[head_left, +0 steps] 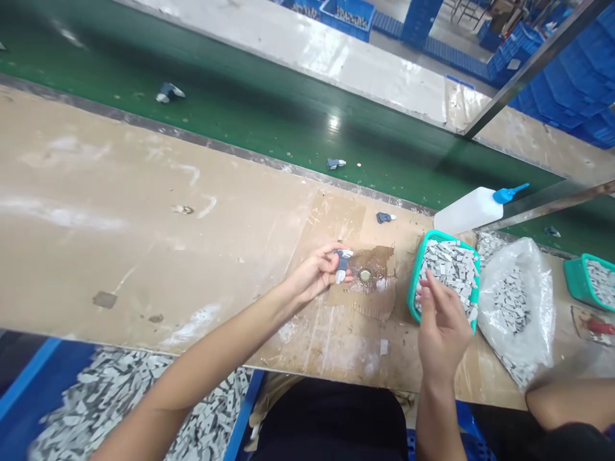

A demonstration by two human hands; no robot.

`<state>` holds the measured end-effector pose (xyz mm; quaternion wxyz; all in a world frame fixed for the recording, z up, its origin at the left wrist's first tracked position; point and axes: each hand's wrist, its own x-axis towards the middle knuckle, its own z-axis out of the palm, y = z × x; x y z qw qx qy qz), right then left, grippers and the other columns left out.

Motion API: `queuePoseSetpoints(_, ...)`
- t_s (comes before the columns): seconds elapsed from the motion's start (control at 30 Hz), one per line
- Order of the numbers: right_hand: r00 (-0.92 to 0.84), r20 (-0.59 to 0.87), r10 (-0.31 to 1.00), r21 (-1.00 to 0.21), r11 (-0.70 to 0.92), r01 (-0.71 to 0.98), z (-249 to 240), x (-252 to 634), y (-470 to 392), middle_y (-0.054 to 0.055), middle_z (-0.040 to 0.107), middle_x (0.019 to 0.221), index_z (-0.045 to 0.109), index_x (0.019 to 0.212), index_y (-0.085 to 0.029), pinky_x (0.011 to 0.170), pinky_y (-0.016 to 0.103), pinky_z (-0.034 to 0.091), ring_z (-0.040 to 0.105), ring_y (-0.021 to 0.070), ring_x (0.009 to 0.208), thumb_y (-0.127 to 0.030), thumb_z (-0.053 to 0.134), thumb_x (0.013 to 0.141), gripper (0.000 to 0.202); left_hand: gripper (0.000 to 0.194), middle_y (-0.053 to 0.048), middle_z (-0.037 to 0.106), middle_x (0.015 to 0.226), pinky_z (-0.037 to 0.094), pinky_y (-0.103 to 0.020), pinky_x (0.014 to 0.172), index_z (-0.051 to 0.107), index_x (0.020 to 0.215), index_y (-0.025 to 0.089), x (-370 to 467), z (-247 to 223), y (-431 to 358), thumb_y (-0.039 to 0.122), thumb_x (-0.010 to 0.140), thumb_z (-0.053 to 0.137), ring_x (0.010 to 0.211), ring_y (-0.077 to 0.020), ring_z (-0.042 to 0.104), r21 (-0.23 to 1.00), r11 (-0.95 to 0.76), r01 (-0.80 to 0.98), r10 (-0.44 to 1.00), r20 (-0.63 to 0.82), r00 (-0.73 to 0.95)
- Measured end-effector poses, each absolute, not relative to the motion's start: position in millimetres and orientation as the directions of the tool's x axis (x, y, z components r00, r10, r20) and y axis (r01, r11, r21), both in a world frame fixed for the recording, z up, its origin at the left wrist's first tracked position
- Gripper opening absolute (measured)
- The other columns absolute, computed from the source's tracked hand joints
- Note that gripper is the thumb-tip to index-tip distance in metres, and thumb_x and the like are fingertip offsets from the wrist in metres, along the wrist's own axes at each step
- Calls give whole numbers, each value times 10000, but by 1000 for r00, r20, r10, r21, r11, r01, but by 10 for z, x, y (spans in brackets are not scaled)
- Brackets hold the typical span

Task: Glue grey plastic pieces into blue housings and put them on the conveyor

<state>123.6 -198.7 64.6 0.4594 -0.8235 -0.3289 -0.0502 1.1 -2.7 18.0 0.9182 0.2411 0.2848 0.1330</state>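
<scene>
Head view: a worker at a scuffed tabletop [144, 211] beside a green conveyor [269, 115]. The left hand [314, 275] is closed in a pinch around a small blue-and-white part [342, 264], held just above the tabletop and just left of a small round metal cap [365, 275], which sits on a patch of stained brown cardboard [379, 256]. The right hand [444, 323] is loosely open, fingers curled down over the near rim of a teal basket [414, 282] heaped with grey-white chips [454, 266]; whether a chip is already between the fingertips cannot be told.

Behind the basket a white squeeze bottle [468, 210] with a blue nozzle lies on its side. To the right, a clear bag [516, 307] bulges with more chips, and a second teal basket [590, 282] stands near the edge of view. Similar blue-and-white parts lie on the conveyor and one [385, 218] on the tabletop beyond the cardboard. A blue bin [120, 397] of chips sits below the tabletop's near edge. Another person's forearm [571, 400] enters at lower right.

Risks, as a judgement: the pinched part is small and could slip from the fingertips; the heaped basket, pressed at its rim, could tip and spill chips; the cardboard's glossy stain may be sticky, so it could foul the part or fingers if touched.
</scene>
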Motion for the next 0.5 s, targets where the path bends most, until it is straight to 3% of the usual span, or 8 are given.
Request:
queuePoseSetpoints(0.13, 851, 327, 410, -763, -417, 494, 557, 1336, -2181, 92, 705, 1000, 682, 1261, -212, 742, 336, 553, 671, 196, 832, -375, 580, 952, 364, 284, -18, 641, 695, 611, -279, 650, 607, 893, 147, 0, 152, 17, -25, 668, 591, 586, -152, 686, 476, 870, -129, 394, -514, 762)
queuePoseSetpoints(0.23, 876, 313, 366, -758, -460, 463, 524, 1454, -2336, 101, 707, 1025, 684, 1259, -203, 751, 338, 541, 667, 205, 835, -413, 588, 944, 391, 267, -19, 651, 717, 604, -297, 682, 643, 923, 140, 18, 181, 154, 58, 672, 681, 611, -159, 688, 616, 780, -109, 496, -503, 707)
queuePoseSetpoints(0.3, 889, 330, 318, -741, -497, 452, 510, 1547, -2436, 98, 713, 1043, 695, 1245, -207, 785, 345, 528, 665, 209, 845, -428, 599, 937, 391, 355, -29, 684, 773, 589, -309, 700, 674, 1022, 139, 62, 231, 419, 167, 677, 752, 649, -169, 690, 824, 561, -77, 666, -394, 633)
queuePoseSetpoints(0.37, 903, 343, 259, -734, -525, 430, 491, 1632, -2521, 105, 717, 1046, 704, 1232, -192, 799, 356, 517, 664, 222, 856, -455, 603, 928, 414, 484, -44, 716, 828, 569, -305, 730, 669, 1142, 137, 143, 300, 838, 264, 689, 784, 708, -175, 692, 981, 195, 25, 836, -179, 518)
queuePoseSetpoints(0.43, 920, 331, 212, -741, -544, 392, 466, 1695, -2586, 118, 717, 1036, 708, 1226, -166, 779, 365, 514, 664, 238, 860, -486, 596, 921, 456, 512, -49, 729, 833, 555, -300, 781, 659, 1176, 127, 261, 362, 1343, 256, 694, 771, 795, -191, 704, 975, -85, 207, 926, 1, 376)
queuePoseSetpoints(0.5, 932, 312, 185, -751, -552, 362, 433, 1732, -2637, 123, 719, 1021, 711, 1219, -154, 752, 374, 518, 667, 246, 841, -504, 589, 916, 478, 410, -73, 747, 892, 552, -282, 778, 661, 1123, 120, 404, 393, 1825, 242, 739, 734, 824, -189, 715, 898, -141, 417, 974, 50, 220)
